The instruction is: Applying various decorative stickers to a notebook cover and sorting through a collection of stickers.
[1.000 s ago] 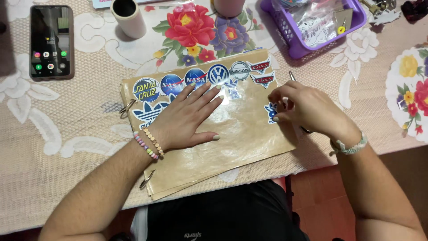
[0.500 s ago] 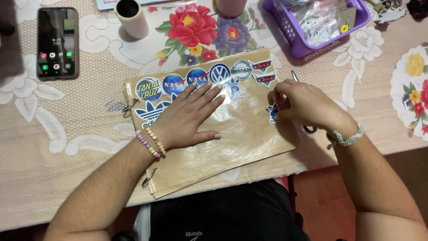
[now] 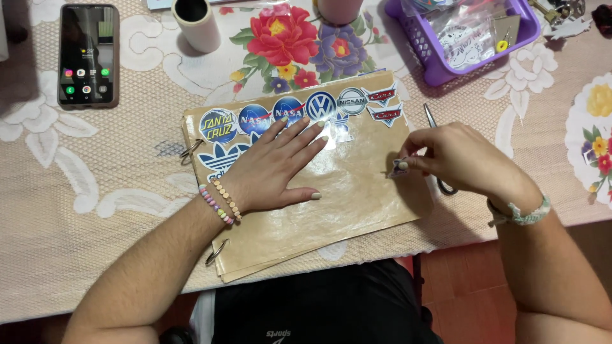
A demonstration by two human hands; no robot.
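Sticker [image 3: 400, 167]: small, pale with dark print, pinched at its top edge, hanging just over the book's 3 o'clock edge.

Book [image 3: 331, 210]: brown kraft pages on metal rings, lying flat and tilted, glossy cover; round and shaped stickers in a row along its 12 o'clock edge.

The left hand [image 3: 274, 169] covers part of the stickers on the binder [image 3: 357, 191]. Beside the binder, scissors [image 3: 440, 150] lie mostly under the right hand [image 3: 456, 156]. The basket [image 3: 440, 57] is cut off by the top edge.
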